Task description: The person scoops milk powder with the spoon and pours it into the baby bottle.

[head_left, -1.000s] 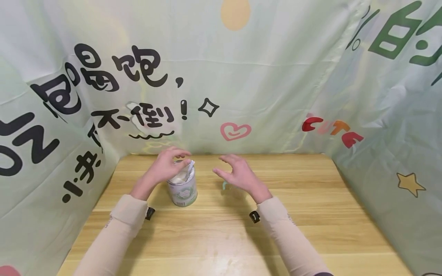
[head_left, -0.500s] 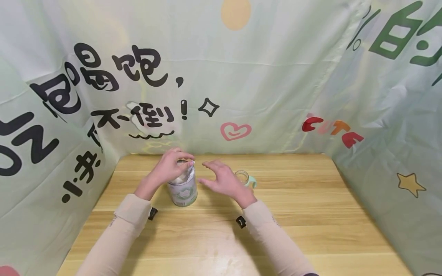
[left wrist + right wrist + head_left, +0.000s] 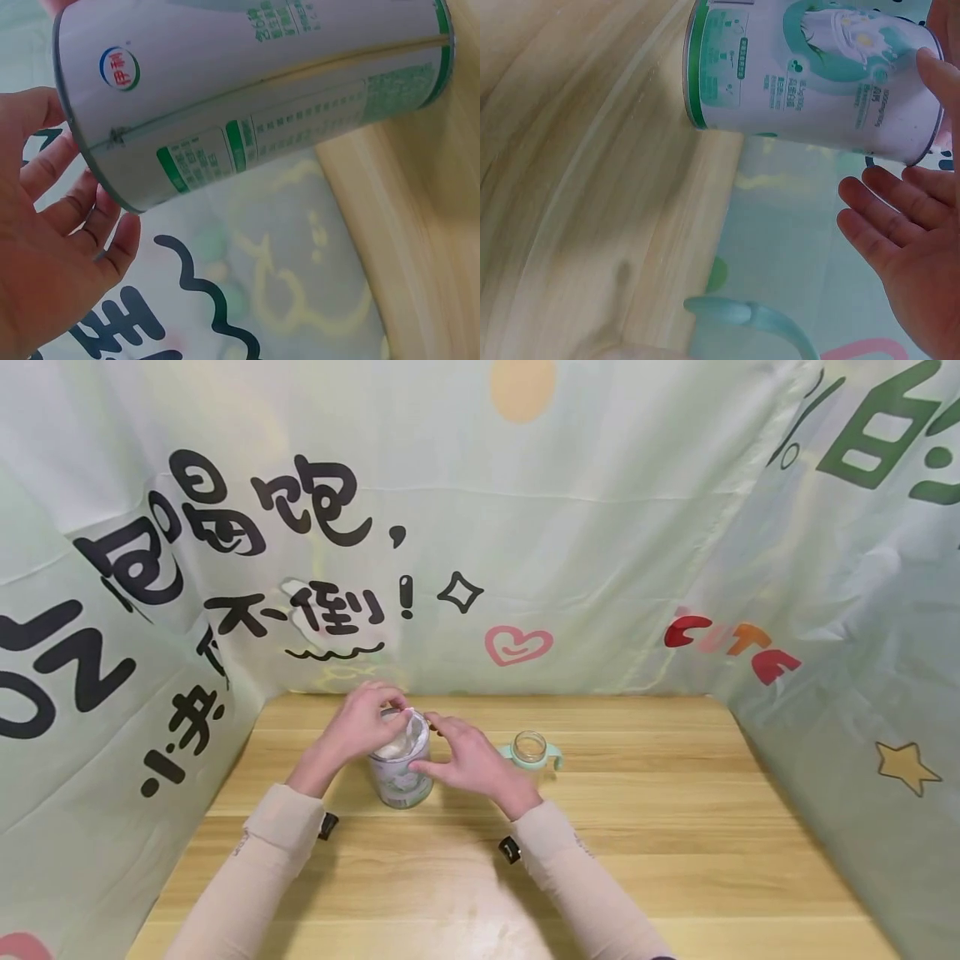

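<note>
A milk powder can (image 3: 401, 785) stands upright and uncovered on the table, pale powder showing inside. Over its rim, my left hand (image 3: 365, 720) pinches the end of a white scoop (image 3: 412, 727) between thumb and index finger. In the left wrist view the other fingers of the left hand (image 3: 56, 225) lie loosely bent by the rim of the can (image 3: 225, 90). My right hand (image 3: 471, 762) is at the can's right side. The right wrist view has the right hand's thumb touching the can (image 3: 810, 82) near its rim, the other fingers fairly straight below it.
A baby bottle (image 3: 529, 752) without a cap, with mint-green handles, stands right of the can behind the right hand. The wooden table (image 3: 675, 827) is bordered by printed cloth walls (image 3: 615, 568) at the back and both sides.
My right hand has moved left from beside the bottle to the can, uncovering the bottle. The left hand has closed thumb and finger on the scoop. The head view has shifted slightly.
</note>
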Available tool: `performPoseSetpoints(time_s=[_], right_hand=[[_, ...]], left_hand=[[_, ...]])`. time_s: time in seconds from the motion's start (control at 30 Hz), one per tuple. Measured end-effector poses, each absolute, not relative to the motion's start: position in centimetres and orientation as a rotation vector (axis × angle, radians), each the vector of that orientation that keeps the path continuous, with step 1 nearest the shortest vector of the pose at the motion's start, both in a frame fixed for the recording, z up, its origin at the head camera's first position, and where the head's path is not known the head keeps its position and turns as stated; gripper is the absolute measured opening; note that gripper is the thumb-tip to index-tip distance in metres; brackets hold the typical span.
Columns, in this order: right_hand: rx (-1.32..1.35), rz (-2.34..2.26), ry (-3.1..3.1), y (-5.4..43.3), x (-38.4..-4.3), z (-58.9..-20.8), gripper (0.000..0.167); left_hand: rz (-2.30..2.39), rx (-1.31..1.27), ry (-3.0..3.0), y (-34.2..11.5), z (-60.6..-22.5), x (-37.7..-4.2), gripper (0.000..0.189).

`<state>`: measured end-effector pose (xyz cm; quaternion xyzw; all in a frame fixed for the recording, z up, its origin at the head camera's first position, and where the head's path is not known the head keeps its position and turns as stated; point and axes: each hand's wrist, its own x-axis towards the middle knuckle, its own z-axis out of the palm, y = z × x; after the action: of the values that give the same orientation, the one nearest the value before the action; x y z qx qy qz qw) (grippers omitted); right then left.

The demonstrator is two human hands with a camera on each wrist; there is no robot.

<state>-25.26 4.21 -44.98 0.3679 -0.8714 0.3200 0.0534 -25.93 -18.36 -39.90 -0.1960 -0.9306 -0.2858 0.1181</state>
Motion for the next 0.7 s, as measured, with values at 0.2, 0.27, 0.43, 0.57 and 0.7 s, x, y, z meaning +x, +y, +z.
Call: performPoseSetpoints(time_s=[0.2,0.27,0.43,0.57,0.7], right_hand=[[1.104,1.006,-2.646,3.7,-25.4,-45.1,0.079],[1.1,1.003,-2.647,3.6,-25.4,-45.2,0.08],[1.074,1.022,-2.669,3.3,-25.5,-45.5,0.086],[1.062,1.037,-2.685,3.1,-25.5,-45.8,0.09],[1.045,1.048,-2.7,3.0,-25.4,-45.8,0.094]], left_hand=[[-0.776,-0.525,-2.706,-18.9,-40.0,-25.8,0.012],[-0.756,-0.522,-2.696,-19.1,-39.9,-25.7,0.013],[-0.719,-0.517,-2.658,-19.4,-39.9,-25.5,0.015],[-0.777,-0.498,-2.613,-19.8,-40.3,-25.2,0.016],[-0.862,-0.432,-2.6,-20.4,-40.6,-25.2,0.017]])
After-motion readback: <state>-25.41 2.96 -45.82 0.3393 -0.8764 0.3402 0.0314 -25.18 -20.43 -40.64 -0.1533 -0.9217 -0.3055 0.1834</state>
